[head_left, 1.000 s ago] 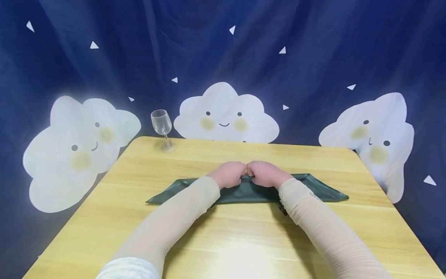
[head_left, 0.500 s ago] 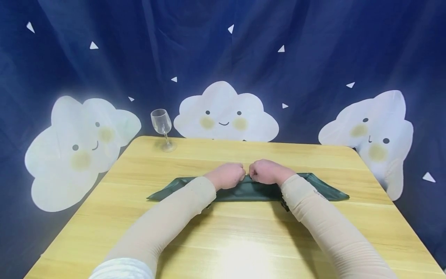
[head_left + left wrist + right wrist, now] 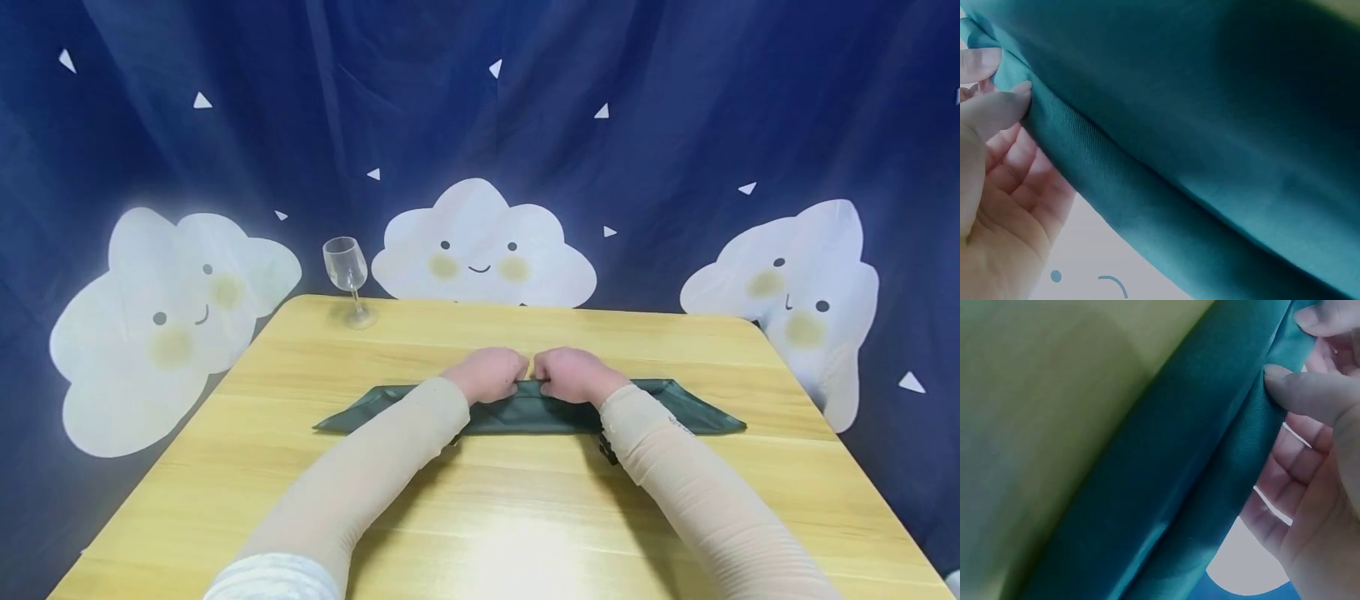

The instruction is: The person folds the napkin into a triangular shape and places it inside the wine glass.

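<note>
Green satiny cloth (image 3: 528, 418), folded into a long strip w/ pointed ends, lies across mid table (image 3: 480, 508). L hand (image 3: 491, 375) pinches its folded far edge btwn thumb & fingers, just L of table's centre; R hand (image 3: 573, 375) pinches same edge just R of table's centre, knuckles close, small gap btwn. Beige sleeves (image 3: 375, 467) reach over table's near half. Wine glass (image 3: 347, 267) stands nr table's far L corner. Blue curtain (image 3: 420, 100) w/ white smiling clouds (image 3: 480, 217) hangs behind table.

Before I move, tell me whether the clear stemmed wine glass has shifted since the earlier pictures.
No: in the head view, the wine glass stands at the same spot near the far left corner of the light-coloured wooden table.
</note>
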Demonstrator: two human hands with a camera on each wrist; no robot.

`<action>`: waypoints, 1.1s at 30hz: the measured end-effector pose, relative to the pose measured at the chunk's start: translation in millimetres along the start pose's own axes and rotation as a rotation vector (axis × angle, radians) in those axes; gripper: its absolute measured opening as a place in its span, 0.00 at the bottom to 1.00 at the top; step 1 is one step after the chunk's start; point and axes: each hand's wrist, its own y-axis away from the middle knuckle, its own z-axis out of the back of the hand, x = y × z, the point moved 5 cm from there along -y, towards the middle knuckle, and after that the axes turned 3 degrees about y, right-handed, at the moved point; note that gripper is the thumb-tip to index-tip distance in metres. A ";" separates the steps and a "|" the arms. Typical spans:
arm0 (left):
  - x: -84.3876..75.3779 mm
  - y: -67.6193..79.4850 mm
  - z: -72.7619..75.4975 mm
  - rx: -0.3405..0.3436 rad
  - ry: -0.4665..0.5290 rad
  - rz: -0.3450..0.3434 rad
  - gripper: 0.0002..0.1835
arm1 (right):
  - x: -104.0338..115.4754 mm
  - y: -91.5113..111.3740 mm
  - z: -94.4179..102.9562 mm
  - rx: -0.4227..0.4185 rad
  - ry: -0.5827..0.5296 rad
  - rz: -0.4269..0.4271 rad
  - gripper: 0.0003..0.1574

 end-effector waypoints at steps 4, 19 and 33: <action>-5.0 3.5 0.2 -0.009 -0.017 -0.034 0.08 | 3.7 2.4 -0.7 -0.022 -0.004 0.035 0.11; -10.4 15.1 1.9 0.042 0.085 -0.118 0.10 | 4.3 4.5 -2.3 0.146 -0.078 0.083 0.08; -1.9 4.4 -0.5 0.029 0.044 -0.012 0.08 | -1.1 0.7 -4.1 0.106 -0.119 0.026 0.08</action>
